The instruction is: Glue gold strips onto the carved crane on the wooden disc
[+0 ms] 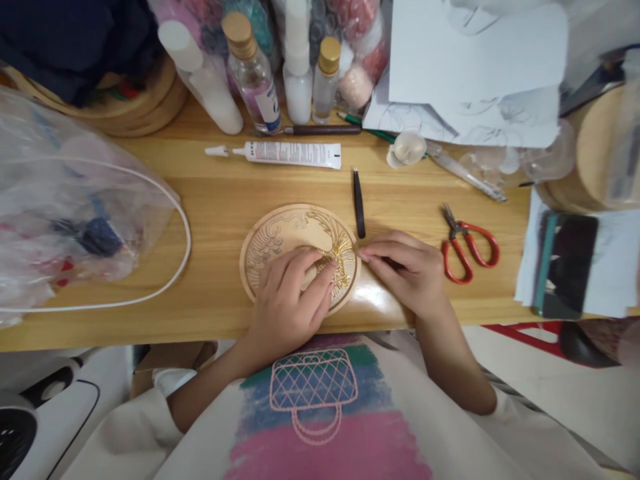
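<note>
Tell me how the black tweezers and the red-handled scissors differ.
The black tweezers are one slim, straight strip; the red-handled scissors spread into two wide loops. The tweezers lie close to the round wooden plaque; the scissors lie to the right of the right hand. Both rest on the wooden tabletop.

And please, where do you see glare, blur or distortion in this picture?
Head view: bright glare on the table beside the right hand; head view: the bag at left looks soft; head view: edges seem stretched, perhaps lens distortion.
</note>
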A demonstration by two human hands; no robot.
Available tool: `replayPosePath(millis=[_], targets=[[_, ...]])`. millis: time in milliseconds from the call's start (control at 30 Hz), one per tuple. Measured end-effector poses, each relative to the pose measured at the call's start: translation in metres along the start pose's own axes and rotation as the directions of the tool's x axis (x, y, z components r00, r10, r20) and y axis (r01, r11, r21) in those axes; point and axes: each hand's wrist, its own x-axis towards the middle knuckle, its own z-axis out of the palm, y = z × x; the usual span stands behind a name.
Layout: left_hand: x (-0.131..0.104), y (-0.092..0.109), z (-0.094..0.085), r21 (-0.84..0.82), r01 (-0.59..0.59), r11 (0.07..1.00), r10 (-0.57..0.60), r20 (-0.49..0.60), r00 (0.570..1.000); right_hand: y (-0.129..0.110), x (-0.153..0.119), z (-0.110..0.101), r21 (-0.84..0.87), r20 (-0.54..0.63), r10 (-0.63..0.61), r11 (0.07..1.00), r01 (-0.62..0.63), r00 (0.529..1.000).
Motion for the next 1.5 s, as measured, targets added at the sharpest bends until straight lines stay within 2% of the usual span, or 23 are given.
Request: replayPosePath(millis=[300,467,600,700,1200,1367,1500], targets=[[0.005,0.002,-0.007,-0.006,0.031,0.999,-0.031,0.041,0.999,-0.001,0.0,0.0,-0.015,0.017,0.011,1.0,-0.01,1.0],[0.026,0.002,-0.013,0.014,0.053,0.998,-0.054,0.083,0.995,-0.002,0.0,-0.001,-0.021,0.018,0.004,1.0,-0.003,1.0],[0.047,0.002,-0.008,0.05,-0.007,0.999,0.001,0.127,0.992,-0.003,0.002,-0.001,-0.023,0.014,0.003,1.0,-0.003,1.0],[0.054,0.002,-0.002,0.039,-0.047,0.998,0.042,0.121,0.992,-0.004,0.003,0.0,-0.028,0.01,-0.002,1.0,0.003,1.0],[0.052,-0.003,0.005,-0.04,-0.025,0.999,0.03,0.139,0.99,-0.003,0.002,0.0,-0.011,0.011,-0.004,1.0,0.004,1.0],[0.055,-0.005,-0.002,-0.104,-0.035,0.994,0.051,0.151,0.987,-0.006,0.0,-0.003,-0.007,0.025,-0.036,0.999,0.036,0.999],[0.061,-0.005,-0.013,-0.139,-0.084,0.987,0.108,0.18,0.978,-0.018,0.002,-0.006,-0.009,0.035,-0.04,0.999,0.04,0.999]])
